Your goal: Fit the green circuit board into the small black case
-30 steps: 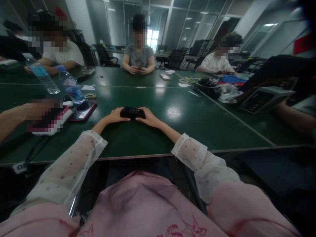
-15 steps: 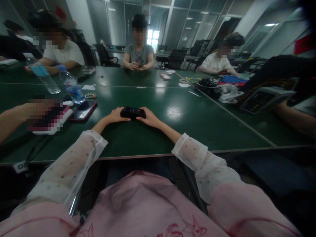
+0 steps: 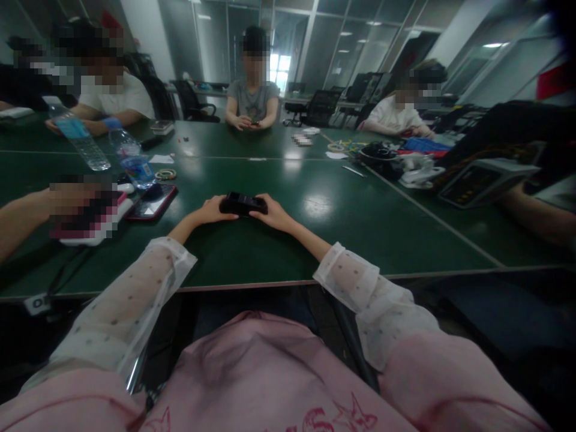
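A black phone (image 3: 243, 204) is held sideways between my two hands, just above or resting on the green table (image 3: 270, 252); which of the two I cannot tell. My left hand (image 3: 213, 209) wraps its left end, thumb along the near edge. Round the right end closes my right hand (image 3: 272, 212), its thumb also on the near side. The phone's dark screen faces up toward me, with small pale areas too faint to read. My fingers behind it are mostly hidden.
Left of my hands lie a red-edged phone (image 3: 153, 201), a coiled band (image 3: 166, 174) and two water bottles (image 3: 135, 165). At far left another person's hand is over a blurred-out device. Rightward are a pen (image 3: 354, 171), a black pouch (image 3: 377, 153) and a box (image 3: 488, 180). Several people sit around.
The phone has tilted slightly in my hands, and the pale areas on its screen look different. My hands have barely moved. The person opposite has shifted their hands a little.
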`<action>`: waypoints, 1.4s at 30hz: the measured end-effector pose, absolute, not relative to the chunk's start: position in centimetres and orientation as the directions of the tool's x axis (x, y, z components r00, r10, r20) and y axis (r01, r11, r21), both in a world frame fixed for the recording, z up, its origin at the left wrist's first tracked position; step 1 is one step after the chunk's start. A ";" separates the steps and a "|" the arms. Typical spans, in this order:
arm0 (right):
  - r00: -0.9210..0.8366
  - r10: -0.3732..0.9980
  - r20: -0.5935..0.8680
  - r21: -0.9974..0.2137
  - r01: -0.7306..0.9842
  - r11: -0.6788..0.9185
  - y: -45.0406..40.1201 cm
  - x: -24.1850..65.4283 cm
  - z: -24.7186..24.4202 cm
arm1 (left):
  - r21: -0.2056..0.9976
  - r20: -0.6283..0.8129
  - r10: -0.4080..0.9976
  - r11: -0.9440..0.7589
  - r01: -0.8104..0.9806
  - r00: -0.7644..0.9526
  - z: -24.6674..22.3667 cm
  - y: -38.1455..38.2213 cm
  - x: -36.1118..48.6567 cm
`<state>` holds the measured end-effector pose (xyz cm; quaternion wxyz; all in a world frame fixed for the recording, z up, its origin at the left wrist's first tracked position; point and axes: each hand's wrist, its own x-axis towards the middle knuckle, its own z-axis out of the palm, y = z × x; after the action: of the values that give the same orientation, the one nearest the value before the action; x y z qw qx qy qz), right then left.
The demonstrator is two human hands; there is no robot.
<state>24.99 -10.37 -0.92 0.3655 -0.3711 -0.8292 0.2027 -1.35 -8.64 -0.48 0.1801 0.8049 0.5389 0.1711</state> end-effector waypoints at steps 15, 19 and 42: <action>0.234 0.746 0.623 -0.593 0.763 0.256 -5.3 31.8 -0.5 | 0.440 0.087 0.885 -0.446 0.779 0.458 0.3 -8.9 -1.4; 0.383 0.728 0.569 -0.609 0.791 0.060 -4.0 34.8 -1.3 | 0.453 0.085 0.879 -0.453 0.768 0.469 0.6 -9.1 -1.3; 0.228 0.890 0.395 -0.553 0.832 0.032 -4.2 34.3 -2.7 | 0.459 0.088 0.883 -0.447 0.768 0.462 0.4 -9.0 -1.3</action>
<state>34.28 -4.17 -2.75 0.3631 -0.6945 -0.6199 0.0397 -1.34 -9.00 0.41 0.1806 0.8357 0.4936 0.1593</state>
